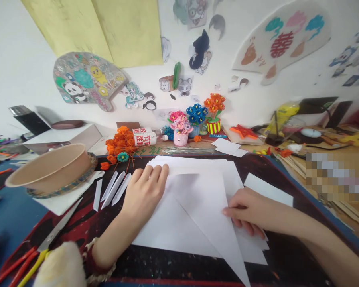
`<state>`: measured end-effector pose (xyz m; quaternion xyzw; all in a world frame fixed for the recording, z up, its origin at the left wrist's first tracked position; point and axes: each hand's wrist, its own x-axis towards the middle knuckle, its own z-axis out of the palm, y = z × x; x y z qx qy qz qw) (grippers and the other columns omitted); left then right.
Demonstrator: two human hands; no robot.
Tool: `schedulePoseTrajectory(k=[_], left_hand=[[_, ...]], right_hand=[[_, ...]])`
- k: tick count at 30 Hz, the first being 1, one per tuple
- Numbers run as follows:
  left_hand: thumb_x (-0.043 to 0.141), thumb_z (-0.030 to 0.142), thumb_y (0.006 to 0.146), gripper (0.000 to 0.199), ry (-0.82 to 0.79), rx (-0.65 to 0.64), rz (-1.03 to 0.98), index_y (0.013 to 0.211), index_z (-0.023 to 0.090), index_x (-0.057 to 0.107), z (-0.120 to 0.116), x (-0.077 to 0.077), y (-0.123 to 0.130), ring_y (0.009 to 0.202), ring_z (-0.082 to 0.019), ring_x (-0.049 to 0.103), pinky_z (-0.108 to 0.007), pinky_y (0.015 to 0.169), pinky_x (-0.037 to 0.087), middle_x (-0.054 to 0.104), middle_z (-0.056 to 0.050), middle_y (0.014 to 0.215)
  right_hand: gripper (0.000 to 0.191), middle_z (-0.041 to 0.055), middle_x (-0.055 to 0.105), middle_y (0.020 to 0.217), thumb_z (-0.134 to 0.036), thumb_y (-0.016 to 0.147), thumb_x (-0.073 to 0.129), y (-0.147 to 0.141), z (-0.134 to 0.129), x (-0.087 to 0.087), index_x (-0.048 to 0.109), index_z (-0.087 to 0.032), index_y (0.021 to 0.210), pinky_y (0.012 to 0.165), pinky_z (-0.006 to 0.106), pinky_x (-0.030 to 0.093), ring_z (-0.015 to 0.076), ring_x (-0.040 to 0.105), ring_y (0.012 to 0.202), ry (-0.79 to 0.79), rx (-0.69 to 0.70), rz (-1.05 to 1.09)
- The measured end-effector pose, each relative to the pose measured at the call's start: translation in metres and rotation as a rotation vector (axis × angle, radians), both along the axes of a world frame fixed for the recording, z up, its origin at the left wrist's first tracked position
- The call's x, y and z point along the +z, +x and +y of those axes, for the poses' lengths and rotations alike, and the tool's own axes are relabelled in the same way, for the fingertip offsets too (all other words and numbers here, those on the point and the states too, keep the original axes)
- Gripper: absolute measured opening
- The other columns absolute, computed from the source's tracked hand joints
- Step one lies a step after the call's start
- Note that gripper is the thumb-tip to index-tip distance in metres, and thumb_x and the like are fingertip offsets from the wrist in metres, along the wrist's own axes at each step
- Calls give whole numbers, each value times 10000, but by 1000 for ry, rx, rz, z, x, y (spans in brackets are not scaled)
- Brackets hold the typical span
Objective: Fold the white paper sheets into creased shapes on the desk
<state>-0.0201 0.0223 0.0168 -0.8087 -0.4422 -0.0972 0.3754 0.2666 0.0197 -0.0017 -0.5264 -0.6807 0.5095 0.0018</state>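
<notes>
A white sheet of paper (209, 207) lies diagonally folded, its long point hanging towards me past the paper stack's near edge. Under it are several more white sheets (227, 166). My left hand (148, 187) is closed at the folded sheet's upper left, its curled fingers on the paper; the thumb is hidden. At the right edge, my right hand (248, 207) pinches the folded sheet between thumb and fingers. Narrow folded paper strips (112, 189) rest left of my left hand. Another white piece of paper (269, 189) lies beyond my right hand.
Open scissors (52, 235) with red and yellow handles lie at the left, near a round beige bowl (50, 165). Orange pipe-cleaner flowers (122, 143), a pink flower pot (181, 137) and thin wires (191, 150) stand or lie along the back. Wooden sticks (293, 167) lie right.
</notes>
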Motion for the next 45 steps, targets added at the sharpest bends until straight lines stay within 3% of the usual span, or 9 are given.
schedulePoseTrajectory(k=[5, 8, 15, 18, 21, 23, 31, 37, 45], left_hand=[[446, 3, 869, 337, -41, -63, 138, 1149, 72, 620, -11, -8, 12, 778, -226, 610, -377, 743, 439, 693, -102, 922], [424, -14, 859, 335, -33, -141, 175, 1102, 44, 648, -20, -13, 19, 797, -232, 633, -394, 801, 448, 710, -109, 877], [424, -20, 843, 331, -34, -275, 215, 1073, -6, 662, -30, -26, 25, 888, -245, 686, -361, 773, 505, 711, -190, 1090], [419, -11, 846, 331, -72, -280, 225, 1064, 8, 668, -29, -30, 24, 915, -252, 697, -344, 728, 530, 707, -195, 1098], [425, 8, 858, 312, -94, -288, 209, 1045, 14, 675, -27, -30, 23, 918, -258, 705, -335, 723, 543, 702, -199, 1106], [434, 14, 865, 301, -117, -270, 193, 1049, 10, 671, -26, -29, 22, 940, -270, 702, -340, 735, 548, 694, -210, 1119], [472, 195, 957, 300, -219, -43, -26, 1173, 54, 626, -20, -30, 24, 1013, -301, 676, -407, 780, 552, 633, -208, 1243], [421, 253, 977, 412, -305, 145, -154, 1312, 39, 530, -10, -33, 22, 1252, -313, 524, -462, 984, 467, 538, -196, 1361], [423, 210, 957, 396, -407, 177, -246, 1307, 63, 533, -12, -38, 17, 1258, -282, 525, -425, 936, 507, 528, -189, 1368]], right_hand=[[491, 7, 555, 446, -462, 817, 575, -9, 0, -1, 410, -207, 431, 431, 252, 305, 149, 522, 432, 382, 0, -339], [444, -1, 579, 513, -471, 750, 661, -4, 5, -1, 439, -213, 465, 456, 262, 247, 172, 534, 502, 599, 45, -416], [364, -40, 496, 480, -337, 884, 549, -2, 1, 9, 480, -215, 548, 499, 257, 334, 113, 438, 453, 1151, -37, -104], [205, 40, 676, 747, -239, 921, 478, -24, 3, 7, 628, -198, 788, 687, 313, 483, 178, 607, 707, 1354, -37, 42], [348, 134, 595, 1315, -224, 931, 452, -53, 8, -8, 577, -151, 1247, 987, 448, 447, 274, 540, 1204, 1364, 160, -88], [435, 141, 489, 1436, -245, 951, 420, -68, 12, -20, 489, -127, 1364, 1076, 479, 384, 275, 421, 1338, 1318, 273, -133], [550, 97, 362, 1524, -329, 969, 383, -80, 22, -35, 308, -167, 1489, 1135, 470, 328, 230, 298, 1414, 1140, 240, -130], [566, 69, 333, 1541, -371, 984, 362, -81, 22, -40, 251, -201, 1512, 1147, 470, 307, 227, 269, 1425, 1118, 228, -122], [544, 34, 336, 1543, -408, 989, 362, -73, 17, -46, 265, -269, 1506, 1136, 506, 300, 246, 278, 1422, 1112, 226, -128]])
